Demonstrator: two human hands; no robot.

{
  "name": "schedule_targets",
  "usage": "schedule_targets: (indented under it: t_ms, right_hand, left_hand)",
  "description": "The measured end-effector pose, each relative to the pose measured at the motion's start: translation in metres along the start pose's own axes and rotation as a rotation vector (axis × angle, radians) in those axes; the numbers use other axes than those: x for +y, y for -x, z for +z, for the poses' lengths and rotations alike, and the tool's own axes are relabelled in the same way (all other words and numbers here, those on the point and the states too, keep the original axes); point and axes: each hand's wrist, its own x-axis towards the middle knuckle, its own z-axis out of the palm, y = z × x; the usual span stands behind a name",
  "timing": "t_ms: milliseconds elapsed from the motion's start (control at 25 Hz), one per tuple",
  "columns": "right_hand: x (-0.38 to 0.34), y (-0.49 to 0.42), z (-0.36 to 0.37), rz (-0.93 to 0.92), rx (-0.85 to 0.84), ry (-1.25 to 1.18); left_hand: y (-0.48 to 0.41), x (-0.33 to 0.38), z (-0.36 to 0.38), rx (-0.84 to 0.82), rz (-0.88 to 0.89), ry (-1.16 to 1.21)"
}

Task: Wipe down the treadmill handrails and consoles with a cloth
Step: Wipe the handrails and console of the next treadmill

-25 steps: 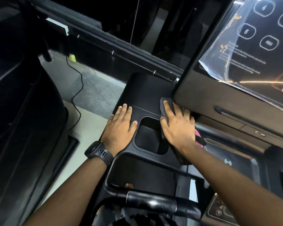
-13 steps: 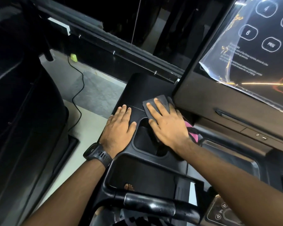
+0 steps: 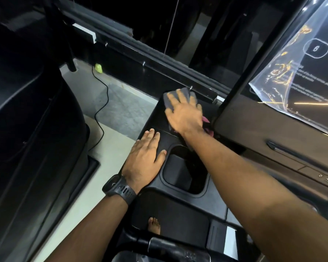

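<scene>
Cloth (image 3: 187,92), in head view, flat on the far end of the console wing (image 3: 155,116), pinned under the right hand (image 3: 185,115) with fingers straight and spread, pressing rather than gripping. Left hand (image 3: 145,157) palm-down nearer the body beside the cup well (image 3: 184,173), fingers straight, holding nothing. Wing's long axis running from cloth back toward the well; likely stroke along it, right hand nearer.

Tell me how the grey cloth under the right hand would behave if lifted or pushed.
Probably floppy: the grey cloth lies flat against the console ledge under the right hand, so it would likely droop when lifted. It looks thin, so likely light. On that smooth black plastic, a push should probably slide it easily.
</scene>
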Motion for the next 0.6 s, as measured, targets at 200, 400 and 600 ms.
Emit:
schedule_targets:
  t_ms: [200,400,600]
  right_hand:
    - [0.01,0.026,-0.02,0.181,-0.152,0.197]
    - [0.034,0.088,0.01,0.218,-0.11,0.053]
    - [0.048,0.138,0.028,0.264,0.122,0.065]
  left_hand:
    - [0.007,-0.001,-0.002,-0.016,0.019,-0.007]
    - [0.019,-0.004,-0.006,-0.041,0.053,-0.001]
    - [0.028,-0.008,-0.006,-0.039,0.064,0.018]
